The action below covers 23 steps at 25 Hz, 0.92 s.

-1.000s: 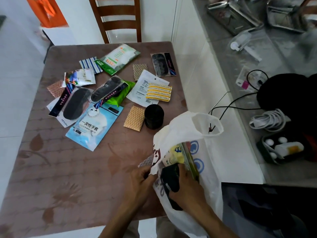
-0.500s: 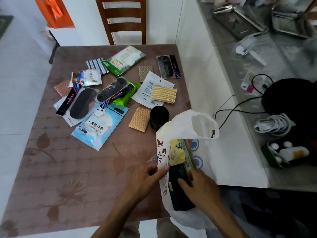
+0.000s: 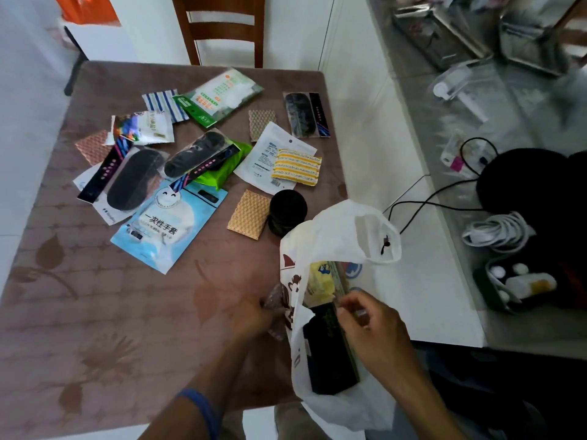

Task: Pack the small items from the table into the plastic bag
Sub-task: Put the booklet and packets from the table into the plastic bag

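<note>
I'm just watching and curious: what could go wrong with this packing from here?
The plastic bag hangs over the table edge, so it might slip off and spill. The left hand holds only the bag's rim, so the opening could sag shut. The black round tin sits right beside the bag and could get knocked.

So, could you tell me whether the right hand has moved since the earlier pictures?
Yes. The right hand has drawn back out of the white plastic bag, off the black packet, toward the bag's right side.

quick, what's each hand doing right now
Left hand: closed on the bag edge and a small packet.
Right hand: fingers pinched at the bag's mouth; holding what, unclear.
</note>
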### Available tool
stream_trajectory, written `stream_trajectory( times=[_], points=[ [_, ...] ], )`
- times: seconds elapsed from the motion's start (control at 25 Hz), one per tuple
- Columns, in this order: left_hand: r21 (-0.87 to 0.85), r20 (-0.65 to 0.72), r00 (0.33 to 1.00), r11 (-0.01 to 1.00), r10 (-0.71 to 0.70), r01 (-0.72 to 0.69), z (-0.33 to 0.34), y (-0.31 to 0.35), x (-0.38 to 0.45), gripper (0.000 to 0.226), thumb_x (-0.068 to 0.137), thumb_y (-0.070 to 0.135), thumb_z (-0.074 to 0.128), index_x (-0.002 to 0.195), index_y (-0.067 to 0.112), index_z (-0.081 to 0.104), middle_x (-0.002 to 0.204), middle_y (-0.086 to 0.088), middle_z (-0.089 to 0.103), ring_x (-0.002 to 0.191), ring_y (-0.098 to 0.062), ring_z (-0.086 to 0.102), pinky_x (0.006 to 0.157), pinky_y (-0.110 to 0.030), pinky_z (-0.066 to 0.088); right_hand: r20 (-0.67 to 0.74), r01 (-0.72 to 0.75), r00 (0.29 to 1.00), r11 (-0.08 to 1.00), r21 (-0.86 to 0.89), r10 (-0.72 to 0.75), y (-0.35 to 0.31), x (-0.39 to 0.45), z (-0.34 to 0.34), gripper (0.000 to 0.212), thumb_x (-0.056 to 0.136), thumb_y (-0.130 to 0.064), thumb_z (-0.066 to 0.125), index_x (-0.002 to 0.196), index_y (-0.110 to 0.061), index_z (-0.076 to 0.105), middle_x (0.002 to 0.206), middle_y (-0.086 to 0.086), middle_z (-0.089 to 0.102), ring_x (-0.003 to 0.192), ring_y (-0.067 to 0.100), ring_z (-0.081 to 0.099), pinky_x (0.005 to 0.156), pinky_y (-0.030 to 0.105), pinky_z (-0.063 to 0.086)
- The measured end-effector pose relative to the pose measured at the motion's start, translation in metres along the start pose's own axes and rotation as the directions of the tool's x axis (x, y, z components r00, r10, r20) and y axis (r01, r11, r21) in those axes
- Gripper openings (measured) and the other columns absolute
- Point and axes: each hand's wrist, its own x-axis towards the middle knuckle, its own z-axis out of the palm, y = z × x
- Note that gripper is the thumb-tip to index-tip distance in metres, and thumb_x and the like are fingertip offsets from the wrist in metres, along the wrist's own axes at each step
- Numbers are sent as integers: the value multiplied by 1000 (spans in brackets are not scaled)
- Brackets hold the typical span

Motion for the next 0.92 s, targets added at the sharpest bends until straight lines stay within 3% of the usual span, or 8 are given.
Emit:
stream_trajectory(
  times=[0.2, 0.36, 0.44, 0.52, 0.64, 0.72, 0.8, 0.92],
  points=[
    [-237, -362, 925, 948, 117, -212, -85, 34, -67, 26, 75, 35, 78, 84, 14, 66, 84, -13, 70, 79, -32, 69, 71, -49, 57, -7, 3, 1000, 957, 291, -1, -2, 4, -14, 25, 85, -31, 71, 108, -34, 61, 102, -16, 69, 94, 6, 68, 74, 20, 57],
    [-98, -115, 836, 831, 537, -548, -106, 120, -114, 13, 76, 29, 72, 87, 25, 67, 79, -3, 70, 74, -17, 67, 62, -26, 54, 73, 148, 974, 849, 506, -214, -35, 19, -18, 70, 78, -30, 79, 138, -35, 43, 130, -24, 58, 113, -3, 58, 88, 18, 53],
    [-79, 23, 779, 778, 626, -623, -91, 151, -119, 19, 81, 33, 71, 95, 20, 71, 83, 2, 72, 78, -10, 68, 61, -14, 51, 79, 85, 981, 756, 649, -178, -37, 28, -27, 48, 81, -12, 77, 122, -30, 59, 116, -10, 71, 102, 10, 69, 81, 27, 58],
    [-56, -77, 712, 710, 698, -702, -74, 161, -113, 25, 90, 43, 58, 98, 22, 69, 97, 4, 69, 91, -8, 64, 72, -16, 50, -28, 25, 1000, 678, 735, -7, -23, 28, -43, 27, 85, -8, 71, 108, -23, 68, 97, 0, 77, 83, 20, 74, 69, 36, 59],
    [466, 18, 503, 438, 864, -768, -39, 152, -82, 22, 84, 45, 56, 95, 31, 69, 135, -2, 54, 128, -21, 44, 102, -41, 39, -209, 4, 944, 623, 782, 257, 18, 17, -65, 26, 90, -5, 61, 111, -19, 66, 101, 2, 74, 80, 15, 73, 58, 31, 59],
    [751, 287, 542, 167, 790, -640, -12, 147, -60, 37, 77, 43, 63, 113, 35, 64, 158, -9, 26, 143, -32, 23, 110, -52, 25, -117, -89, 945, 586, 806, 305, 32, 8, -68, 26, 91, -3, 58, 104, -23, 67, 96, -1, 76, 78, 16, 73, 55, 31, 58],
    [819, 217, 622, 207, 752, -536, -5, 156, -46, 60, 77, 30, 66, 133, 25, 48, 158, -11, 22, 134, -36, 33, 101, -50, 37, 109, -282, 939, 551, 785, 326, 31, -1, -56, 20, 92, -4, 56, 100, -17, 69, 96, 8, 76, 77, 21, 72, 53, 31, 54],
    [704, -40, 601, 449, 798, -550, -25, 174, -40, 69, 74, 9, 68, 138, 20, 43, 138, -8, 49, 104, -29, 54, 76, -45, 54, 381, -522, 851, 505, 688, 360, 15, 1, -24, 15, 92, -10, 56, 100, -11, 69, 88, 13, 73, 65, 22, 66, 42, 27, 45]
  ],
)
